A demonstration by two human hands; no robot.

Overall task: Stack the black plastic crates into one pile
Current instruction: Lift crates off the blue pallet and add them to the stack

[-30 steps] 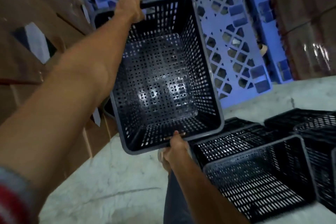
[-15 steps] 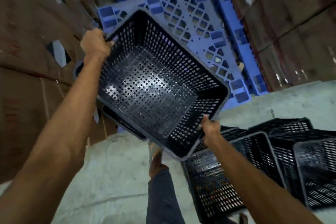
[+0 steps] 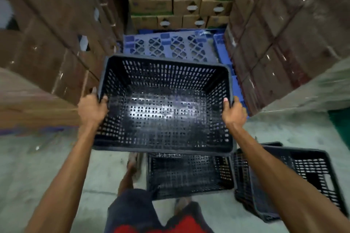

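Observation:
An empty black perforated plastic crate [image 3: 164, 108] hangs level in front of me, its opening facing up. My left hand [image 3: 91, 108] grips its left rim and my right hand [image 3: 233, 110] grips its right rim. Directly below its near edge, another black crate [image 3: 187, 176] stands upright on the floor, partly hidden by the held one. To the right, a further black crate [image 3: 295, 178] sits tilted on the floor behind my right forearm.
Tall stacks of cardboard boxes [image 3: 49, 30] wall the left, the right [image 3: 284, 24] and the far end. A blue plastic pallet [image 3: 170, 45] lies beyond the held crate. My legs and feet [image 3: 132, 166] stand on the grey concrete floor [image 3: 37, 166] beside the floor crate.
The held crate has swung from a tilted, diagonal pose to level and square in front of me, above the floor crate. Both hands have kept their grip. The view has tipped up towards the far boxes.

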